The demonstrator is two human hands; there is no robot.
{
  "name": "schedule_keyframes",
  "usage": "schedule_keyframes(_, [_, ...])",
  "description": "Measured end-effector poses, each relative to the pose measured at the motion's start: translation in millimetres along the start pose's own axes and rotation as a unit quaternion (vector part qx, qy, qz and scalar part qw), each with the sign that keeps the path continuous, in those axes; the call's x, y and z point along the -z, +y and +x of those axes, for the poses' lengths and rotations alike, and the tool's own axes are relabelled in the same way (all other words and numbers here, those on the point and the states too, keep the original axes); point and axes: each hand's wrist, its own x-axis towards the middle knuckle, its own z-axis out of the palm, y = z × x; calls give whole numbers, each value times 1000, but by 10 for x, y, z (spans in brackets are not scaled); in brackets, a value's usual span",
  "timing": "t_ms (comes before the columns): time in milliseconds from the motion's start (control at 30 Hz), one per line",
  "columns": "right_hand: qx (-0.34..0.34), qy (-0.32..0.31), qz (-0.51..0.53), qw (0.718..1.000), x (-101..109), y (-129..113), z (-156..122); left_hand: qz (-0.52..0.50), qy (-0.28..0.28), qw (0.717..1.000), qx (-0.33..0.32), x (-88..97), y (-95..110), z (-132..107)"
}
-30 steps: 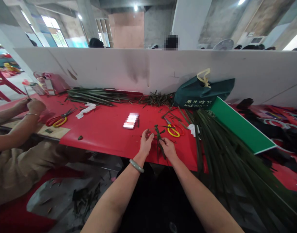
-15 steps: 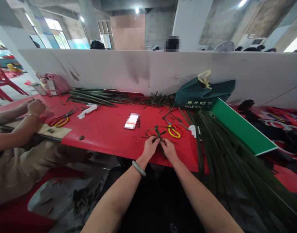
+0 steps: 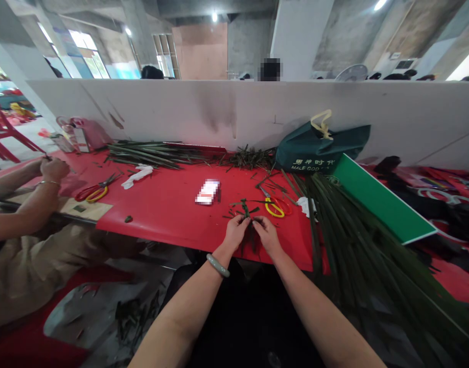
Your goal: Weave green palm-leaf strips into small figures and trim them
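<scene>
Just above the red table's near edge, my left hand (image 3: 235, 231) pinches a small woven piece of green leaf strips (image 3: 245, 208), which sticks up past the fingertips. My right hand (image 3: 266, 234) is closed beside it, its thumb and fingertips pressed together on a leaf strip of the same piece. Loose strip ends (image 3: 250, 240) hang between the two hands. Scissors (image 3: 273, 205) with yellow and red handles lie beyond my right hand. Leaf scraps (image 3: 231, 210) are scattered around the piece.
A phone (image 3: 207, 192) lies ahead on the red table (image 3: 169, 204). Long green leaves (image 3: 345, 240) spread at the right, beside a green board (image 3: 383, 199) and a dark green bag (image 3: 319, 148). Cut leaves (image 3: 150, 153) line the white partition (image 3: 161, 107). A co-worker's hands (image 3: 54, 168) work at left.
My hands have moved slightly apart at the fingertips. The woven piece has shifted a little to the left and tilted, and its strip ends are more spread.
</scene>
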Motion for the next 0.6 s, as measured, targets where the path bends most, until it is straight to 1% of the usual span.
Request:
schedule_keyframes(100, [-14, 54, 29, 998, 23, 10, 22, 7, -18, 1000, 19, -21, 7, -15])
schedule_keyframes(200, [-32, 81, 42, 995, 56, 36, 48, 11, -39, 999, 34, -55, 10, -28])
schedule_keyframes(267, [-41, 83, 44, 995, 69, 44, 56, 8, -41, 998, 41, -68, 7, -28])
schedule_keyframes(400, [-47, 73, 38, 996, 57, 38, 53, -15, -25, 998, 54, -73, 8, -25])
schedule_keyframes(600, [-46, 63, 16, 997, 36, 80, 52, -88, -8, 993, 81, -87, 73, -45])
